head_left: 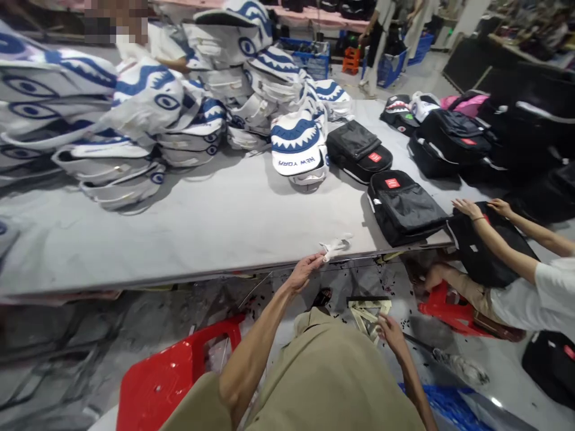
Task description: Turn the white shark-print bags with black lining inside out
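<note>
Your left hand (306,269) is stretched forward from a nearly straight forearm, wrist raised to the front edge of the grey flat desk (215,227), with the fingers pinched around one end of a small white crumpled strip of fabric or paper (335,246); the rest of that strip lies on the desk surface just beyond your fingertips. Your right hand (390,330) sits lower and closer to your body, above your khaki-clad knee, the arm bent and coming in from the lower right, fingers closed on a pale greenish folded bundle of strips (368,312) that fans out to the left of the hand. Beyond your left hand and a little to its right, a black fabric backpack with a red label (404,206) lies flat on the desk, and a second one like it (358,149) lies further off. Straight ahead of the left hand, well apart, a white and blue shark-mouth backpack (299,146) fronts a heap of the same bags. Below and left of your left arm stands a red plastic stool (173,374). To the right of your right hand, a seated co-worker's hands (467,208) rest on a black bag.
</note>
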### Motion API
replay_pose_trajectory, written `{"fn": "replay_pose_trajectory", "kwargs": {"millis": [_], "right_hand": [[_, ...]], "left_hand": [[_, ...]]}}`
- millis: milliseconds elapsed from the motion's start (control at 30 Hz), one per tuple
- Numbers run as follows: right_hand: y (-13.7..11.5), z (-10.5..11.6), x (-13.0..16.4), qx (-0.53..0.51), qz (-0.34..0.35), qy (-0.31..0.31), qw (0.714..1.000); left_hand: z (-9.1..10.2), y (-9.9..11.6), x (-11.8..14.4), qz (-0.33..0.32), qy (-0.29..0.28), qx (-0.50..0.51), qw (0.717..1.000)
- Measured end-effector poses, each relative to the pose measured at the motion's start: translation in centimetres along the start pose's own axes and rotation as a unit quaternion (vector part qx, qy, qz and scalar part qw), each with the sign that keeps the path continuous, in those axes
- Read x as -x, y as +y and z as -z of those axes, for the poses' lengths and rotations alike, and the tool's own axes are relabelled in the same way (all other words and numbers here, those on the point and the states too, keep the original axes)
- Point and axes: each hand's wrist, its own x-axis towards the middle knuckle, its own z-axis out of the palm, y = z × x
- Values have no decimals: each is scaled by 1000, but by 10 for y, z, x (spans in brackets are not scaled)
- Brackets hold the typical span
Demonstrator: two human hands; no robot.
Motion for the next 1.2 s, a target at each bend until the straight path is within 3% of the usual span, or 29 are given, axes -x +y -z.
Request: {"fn": "replay_pose_trajectory", "kwargs": {"millis": [100, 233, 400, 533, 633, 767, 900, 1000, 1067, 1200], "right_hand": [[-11, 3, -14, -69, -13, 16, 997], [-55, 3, -15, -199, 18, -65, 978], [-82, -4, 9, -282, 16, -85, 955], [-77, -2, 21, -266, 24, -73, 961], [-70, 1, 24, -209, 67, -66, 973], [-69, 1, 28, -82, 131, -37, 987], [-82, 3, 25, -21, 115, 13, 993], [-104, 15, 11, -109, 66, 74, 989], [-129, 31, 0, -193, 61, 119, 972], [-209, 85, 3, -280, 164, 221, 920]], "left_hand": [[-43, 21, 13, 31, -74, 129, 988], [-91, 31, 30, 85, -131, 214, 964], [-120, 28, 36, 101, -149, 292, 939], [-124, 32, 31, 97, -122, 320, 935], [-127, 33, 25, 101, -96, 336, 932], [-132, 22, 16, 118, -48, 315, 940], [-129, 9, 5, 129, -26, 265, 955], [-118, 11, 1, 132, 16, 238, 962], [-108, 17, 3, 138, 62, 230, 961], [-77, 25, 20, 152, 126, 233, 952]]}}
